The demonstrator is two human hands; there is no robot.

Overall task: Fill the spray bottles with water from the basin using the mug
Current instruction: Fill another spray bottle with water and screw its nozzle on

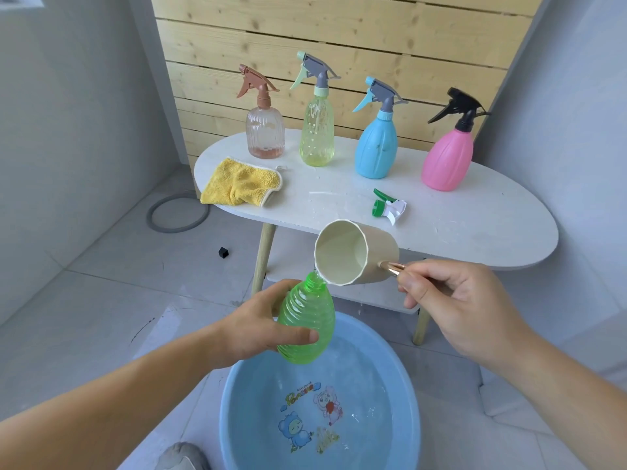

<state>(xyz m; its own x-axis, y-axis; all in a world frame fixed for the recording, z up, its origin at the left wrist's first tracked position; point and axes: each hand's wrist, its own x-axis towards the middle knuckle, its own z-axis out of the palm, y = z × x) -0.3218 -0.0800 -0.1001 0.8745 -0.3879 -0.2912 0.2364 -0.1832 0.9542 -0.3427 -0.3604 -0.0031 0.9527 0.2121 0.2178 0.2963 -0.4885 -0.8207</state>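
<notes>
Green uncapped spray bottle (307, 322), clasped in the left grip (252, 329), hangs above the blue basin (242, 401); the right grip (464, 310) pinches the tilted cream mug (353, 254) by its handle (392, 268), rim at the bottle's mouth.

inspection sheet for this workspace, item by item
surface: white table, wet marks
job's things: green bottle, open, over the blue basin; mug tilted at its mouth; peach bottle, yellow bottle, blue bottle, pink bottle upright on the table; spray head lying loose
clutter: yellow cloth on the table; black cube on the floor
hands: left hand grips the green bottle; right hand holds the mug's handle
cables: nothing seen
surroundings: wooden slat wall; grey ring on the floor
</notes>
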